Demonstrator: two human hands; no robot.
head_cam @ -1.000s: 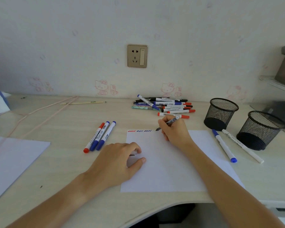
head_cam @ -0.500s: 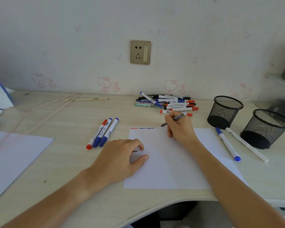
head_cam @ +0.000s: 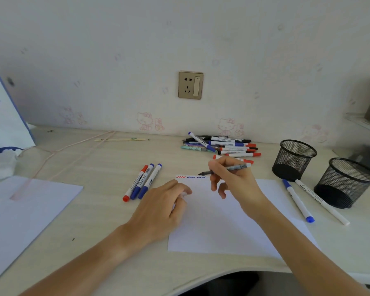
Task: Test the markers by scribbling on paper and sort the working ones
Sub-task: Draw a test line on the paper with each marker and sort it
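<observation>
1. Two round black wire-mesh cups stand at the right of the bench (head_cam: 90,159); the nearer cup (head_cam: 344,182) and the farther cup (head_cam: 293,159) are close together; no marker shows above either rim, and the mesh hides the rest.
2. Two slim white markers lie just in front of the cups; one has a blue cap (head_cam: 298,200), the other (head_cam: 322,201) is all white.
3. The right hand (head_cam: 233,180) grips a dark grey marker (head_cam: 224,169) in its fingers, tip pointing left, just above the top edge of the paper (head_cam: 226,227); whether the tip touches is unclear.
4. The paper is a flat white sheet; three short squiggles (head_cam: 190,177), one red and two blue, run along its top left corner.
5. The left hand (head_cam: 160,212) rests on the paper's left edge, fingers curled round a small pale object I cannot make out.
6. Three white markers (head_cam: 143,181), one red-capped and two blue-capped, lie side by side left of the paper.
7. A loose pile of markers (head_cam: 222,145) with red, blue and black caps lies by the wall; a second white sheet (head_cam: 24,214) lies far left.
</observation>
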